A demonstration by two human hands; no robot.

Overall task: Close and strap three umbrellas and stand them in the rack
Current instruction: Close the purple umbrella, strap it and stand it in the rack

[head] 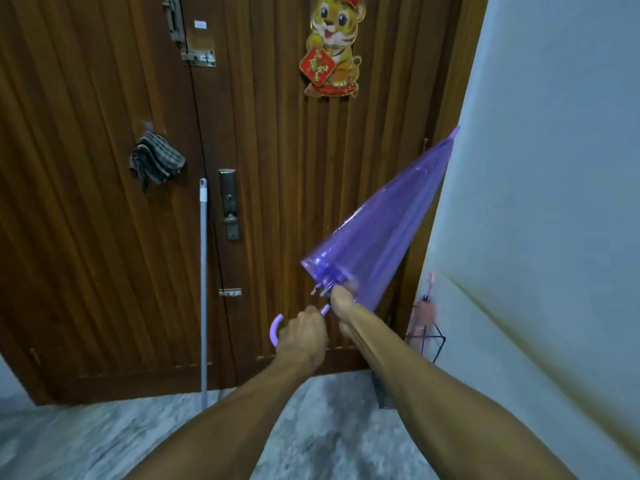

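Observation:
A translucent purple umbrella [384,230] is folded down, its tip pointing up and right toward the wall corner. My left hand [303,336] grips its curved purple handle at the lower end. My right hand [343,301] holds the canopy's open rim just above the handle; its fingers are blurred. A black wire rack [438,344] stands on the floor by the wall corner at the right, with a pinkish umbrella [425,311] in it, blurred.
A wooden double door [104,220] fills the view ahead. A grey mop pole [203,289] leans against it, and a checked cloth [156,161] hangs from a hook. A white wall [554,168] stands close on the right. The floor [69,441] is grey marble.

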